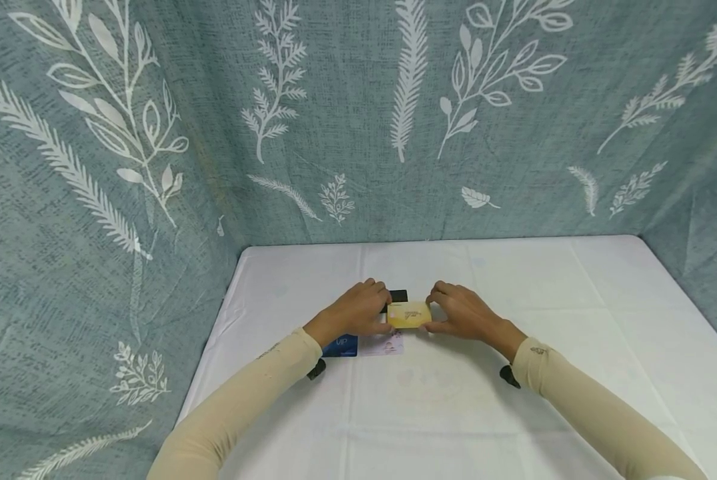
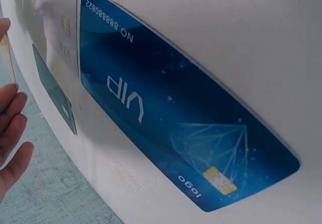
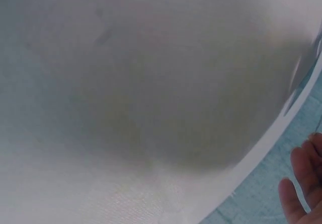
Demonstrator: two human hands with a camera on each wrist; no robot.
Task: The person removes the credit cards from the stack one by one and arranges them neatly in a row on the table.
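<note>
Pinching a yellow card [image 1: 409, 315], both hands [image 1: 359, 309] [image 1: 465, 312] hover near a blue card [image 2: 173, 103] reading "VIP" and "logo".

From the head cam your left hand [image 1: 361, 308] covers the left end of the black card [image 1: 399, 295], your left arm [image 1: 256, 387] blocks part of the blue card [image 1: 343, 346], and the small print on the yellow card [image 1: 409, 315] is too tiny to read. Left wrist cam chops your hand off at the left edge with just a sliver of the yellow card showing, and the pale card [image 2: 56, 20] runs out the top. On the right wrist cam, the right edge cuts your right hand [image 3: 305, 181] and some dark shape [image 3: 304, 73] that's too blurry to make out.
</note>
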